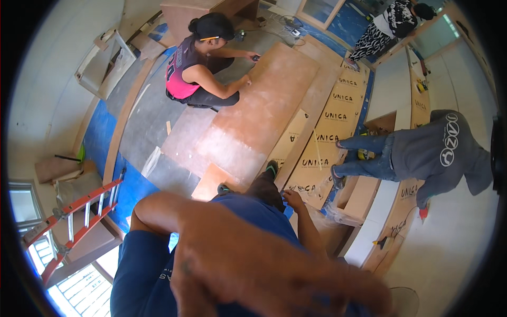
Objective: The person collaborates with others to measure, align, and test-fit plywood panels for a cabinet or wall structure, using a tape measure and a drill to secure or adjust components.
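Observation:
Large and blurred, my left hand (pixel 264 264) is raised close in front of the head view. Its fingers point right and downward, smeared and partly cut off by the lower edge, so their grip does not show. My right hand (pixel 293 201) hangs low beside my right leg, fingers loosely bent and a little apart, holding nothing that I can see. Below it lie brown printed protective sheets (pixel 338 115). Ahead of my feet a big reddish-brown wood panel (pixel 264 95), dusted whitish at its near end, lies flat on the floor.
A co-worker (pixel 195 68) crouches at the panel's left edge, a small dark object in one hand. Another person (pixel 443 150) leans over a long cabinet (pixel 380 211) at right; a third (pixel 391 26) stands far right. An orange ladder (pixel 79 216) stands left, near blue floor covering (pixel 103 127).

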`<state>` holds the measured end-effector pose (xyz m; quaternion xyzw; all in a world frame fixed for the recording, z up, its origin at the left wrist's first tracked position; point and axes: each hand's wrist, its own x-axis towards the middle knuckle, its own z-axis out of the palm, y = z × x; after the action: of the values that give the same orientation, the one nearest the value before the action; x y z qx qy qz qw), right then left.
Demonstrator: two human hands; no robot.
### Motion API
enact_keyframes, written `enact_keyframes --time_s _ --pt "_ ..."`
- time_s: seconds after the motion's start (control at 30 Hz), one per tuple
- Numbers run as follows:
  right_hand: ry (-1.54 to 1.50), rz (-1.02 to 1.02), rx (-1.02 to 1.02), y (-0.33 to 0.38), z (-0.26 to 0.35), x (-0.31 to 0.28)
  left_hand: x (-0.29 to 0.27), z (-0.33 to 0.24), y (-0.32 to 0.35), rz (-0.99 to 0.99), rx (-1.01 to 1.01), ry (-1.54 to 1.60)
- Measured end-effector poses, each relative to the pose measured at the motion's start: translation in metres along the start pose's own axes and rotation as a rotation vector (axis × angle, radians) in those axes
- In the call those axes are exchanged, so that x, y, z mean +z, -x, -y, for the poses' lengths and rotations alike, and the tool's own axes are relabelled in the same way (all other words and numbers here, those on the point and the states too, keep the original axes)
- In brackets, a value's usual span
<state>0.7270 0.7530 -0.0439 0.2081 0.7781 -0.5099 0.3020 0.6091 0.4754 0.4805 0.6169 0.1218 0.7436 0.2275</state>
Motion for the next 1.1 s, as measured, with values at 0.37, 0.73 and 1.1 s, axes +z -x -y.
enact_keyframes --time_s 0.37,0.73,1.1 --pt "0.759 0.211 -0.212 0.004 -0.066 0.012 -0.004 -0.044 0.067 -0.26 -0.416 -0.376" --pt "0.339 0.08 -0.308 0.0 -0.062 0.019 0.026 0.033 0.609 -0.985 -1.918 -0.534" --pt "0.282 0.106 -0.19 -0.015 -0.048 0.019 0.101 0.037 0.574 -1.311 -1.86 -0.581"
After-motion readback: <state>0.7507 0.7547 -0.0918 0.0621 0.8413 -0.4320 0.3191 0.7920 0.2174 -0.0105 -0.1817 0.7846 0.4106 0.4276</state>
